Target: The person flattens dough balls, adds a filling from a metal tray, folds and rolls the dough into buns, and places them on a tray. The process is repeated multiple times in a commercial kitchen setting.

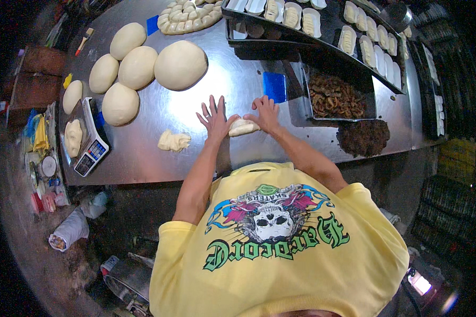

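A small rolled piece of dough [242, 127] lies on the metal table [158, 164] between my two hands. At its left end, the thumb of my left hand [216, 122] touches it, with the other fingers spread over the table. My right hand [267, 117] has its thumb at the roll's right end; its fingers are bent and apart, not wrapped round the dough. Left of my left forearm sits a loose, lumpy scrap of dough [174, 141]. Several large smooth dough balls [181, 65] stand farther off to the left, and a coiled ring of cut dough pieces [189, 18] lies at the back.
A digital scale [92, 153] bearing dough stands at the left edge. To the right are a metal tray of brown filling [337, 98], a dark crumbly heap [363, 138] and a blue scraper [274, 87]. Black baking trays [322, 47] hold shaped dough in paper cups. A brush [84, 42] lies far left.
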`<action>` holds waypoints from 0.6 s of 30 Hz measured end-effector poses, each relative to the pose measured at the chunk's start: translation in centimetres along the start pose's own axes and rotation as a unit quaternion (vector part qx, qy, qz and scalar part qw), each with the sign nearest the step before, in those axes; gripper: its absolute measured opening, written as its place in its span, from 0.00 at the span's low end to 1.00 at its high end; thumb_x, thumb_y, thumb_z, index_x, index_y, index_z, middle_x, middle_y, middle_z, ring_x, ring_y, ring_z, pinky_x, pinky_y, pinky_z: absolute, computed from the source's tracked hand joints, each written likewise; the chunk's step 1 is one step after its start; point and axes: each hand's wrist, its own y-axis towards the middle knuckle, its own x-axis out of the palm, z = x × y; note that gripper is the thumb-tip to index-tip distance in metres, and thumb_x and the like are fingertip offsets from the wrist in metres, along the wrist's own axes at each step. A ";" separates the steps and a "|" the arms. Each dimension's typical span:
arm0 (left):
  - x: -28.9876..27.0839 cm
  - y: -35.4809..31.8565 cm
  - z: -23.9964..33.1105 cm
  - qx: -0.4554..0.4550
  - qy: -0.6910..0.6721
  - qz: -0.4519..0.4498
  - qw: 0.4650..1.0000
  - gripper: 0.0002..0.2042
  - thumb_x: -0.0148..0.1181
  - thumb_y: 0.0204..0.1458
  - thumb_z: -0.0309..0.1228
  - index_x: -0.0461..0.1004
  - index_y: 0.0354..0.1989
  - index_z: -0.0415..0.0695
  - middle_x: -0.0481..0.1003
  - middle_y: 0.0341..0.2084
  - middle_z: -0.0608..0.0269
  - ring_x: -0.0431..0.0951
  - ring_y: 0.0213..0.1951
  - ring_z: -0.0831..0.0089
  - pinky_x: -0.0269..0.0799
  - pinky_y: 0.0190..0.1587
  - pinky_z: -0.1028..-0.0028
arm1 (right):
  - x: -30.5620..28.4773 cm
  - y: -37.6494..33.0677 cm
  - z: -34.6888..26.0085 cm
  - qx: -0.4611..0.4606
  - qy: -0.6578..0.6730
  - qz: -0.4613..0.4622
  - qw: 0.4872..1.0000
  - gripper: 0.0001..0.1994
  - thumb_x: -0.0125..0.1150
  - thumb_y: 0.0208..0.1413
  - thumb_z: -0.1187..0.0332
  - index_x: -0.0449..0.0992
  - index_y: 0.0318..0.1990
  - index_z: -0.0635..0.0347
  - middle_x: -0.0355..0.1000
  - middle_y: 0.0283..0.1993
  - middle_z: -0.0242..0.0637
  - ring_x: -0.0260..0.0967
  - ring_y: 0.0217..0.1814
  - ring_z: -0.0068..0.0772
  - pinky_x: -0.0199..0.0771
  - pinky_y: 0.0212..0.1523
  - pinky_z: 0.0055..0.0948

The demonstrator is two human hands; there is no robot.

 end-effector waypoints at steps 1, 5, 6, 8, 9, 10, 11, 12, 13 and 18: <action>0.9 -0.2 -1.2 0.025 0.022 0.026 0.999 0.40 0.63 0.53 0.54 0.58 0.72 0.50 0.51 0.73 0.54 0.46 0.72 0.40 0.29 0.68 0.33 | 0.0 0.2 -0.1 0.003 0.008 0.003 1.000 0.18 0.68 0.54 0.49 0.74 0.41 0.50 0.65 0.47 0.35 0.60 0.52 0.43 0.56 0.51 0.44; 1.7 -0.9 -3.5 0.113 -0.103 0.026 0.988 0.22 0.62 0.57 0.44 0.73 0.57 0.47 0.74 0.54 0.58 0.67 0.60 0.55 0.50 0.65 0.48 | -0.3 -0.7 1.1 -0.059 0.223 -0.060 0.971 0.12 0.63 0.60 0.55 0.78 0.42 0.52 0.70 0.43 0.37 0.65 0.51 0.43 0.59 0.54 0.42; 1.5 -1.3 -3.0 0.145 -0.151 -0.028 0.977 0.22 0.63 0.55 0.44 0.74 0.55 0.47 0.75 0.53 0.58 0.69 0.59 0.57 0.53 0.63 0.48 | -0.2 -1.0 1.2 -0.109 0.212 -0.090 0.967 0.12 0.63 0.60 0.56 0.78 0.43 0.52 0.71 0.42 0.38 0.66 0.51 0.43 0.60 0.54 0.42; -1.3 -3.0 0.0 0.195 -0.169 -0.095 0.961 0.16 0.62 0.56 0.41 0.77 0.49 0.46 0.76 0.46 0.56 0.71 0.56 0.59 0.53 0.62 0.49 | -1.3 -2.0 0.4 -0.196 0.192 -0.147 0.950 0.11 0.61 0.61 0.58 0.79 0.44 0.53 0.73 0.41 0.39 0.68 0.51 0.43 0.62 0.55 0.41; -1.2 -3.6 0.1 0.177 -0.169 -0.073 0.967 0.16 0.63 0.56 0.41 0.76 0.47 0.47 0.76 0.42 0.59 0.71 0.54 0.58 0.52 0.62 0.49 | -0.8 -2.2 0.2 -0.154 0.191 -0.164 0.956 0.11 0.62 0.60 0.57 0.79 0.43 0.52 0.72 0.42 0.39 0.67 0.52 0.44 0.62 0.55 0.42; -0.7 -3.7 0.2 0.164 -0.170 -0.052 0.970 0.15 0.64 0.55 0.42 0.76 0.46 0.48 0.76 0.39 0.61 0.72 0.51 0.57 0.51 0.62 0.49 | 0.0 -1.9 0.4 -0.111 0.188 -0.177 0.960 0.11 0.63 0.59 0.57 0.79 0.43 0.51 0.72 0.44 0.40 0.66 0.53 0.45 0.62 0.55 0.44; -0.2 -3.5 0.2 0.149 -0.171 -0.029 0.974 0.14 0.64 0.55 0.42 0.75 0.45 0.49 0.77 0.35 0.63 0.73 0.49 0.56 0.49 0.62 0.49 | 0.0 -1.3 0.0 -0.068 0.183 -0.190 0.962 0.11 0.63 0.59 0.56 0.80 0.42 0.51 0.71 0.45 0.40 0.66 0.55 0.46 0.62 0.55 0.45; 0.4 -3.2 0.1 0.149 -0.106 -0.019 0.983 0.15 0.65 0.55 0.43 0.75 0.44 0.49 0.76 0.37 0.62 0.72 0.49 0.55 0.49 0.62 0.47 | -0.1 -0.9 -0.4 -0.039 0.122 -0.198 0.972 0.12 0.64 0.57 0.55 0.80 0.41 0.50 0.70 0.47 0.41 0.65 0.56 0.47 0.61 0.55 0.47; 1.3 -3.1 -0.4 0.141 -0.041 -0.009 0.989 0.15 0.65 0.54 0.44 0.75 0.44 0.50 0.75 0.38 0.61 0.71 0.50 0.54 0.48 0.62 0.46 | -0.9 -0.3 -1.9 -0.013 0.059 -0.212 0.975 0.13 0.66 0.56 0.54 0.80 0.41 0.50 0.69 0.48 0.42 0.63 0.56 0.48 0.61 0.55 0.48; -1.4 -0.8 1.5 0.010 0.063 -0.023 0.998 0.27 0.68 0.49 0.53 0.72 0.52 0.51 0.63 0.59 0.55 0.63 0.58 0.48 0.39 0.65 0.35 | -0.9 2.0 -2.8 0.059 -0.055 -0.191 0.978 0.15 0.68 0.52 0.50 0.81 0.39 0.48 0.66 0.52 0.43 0.60 0.57 0.51 0.59 0.54 0.52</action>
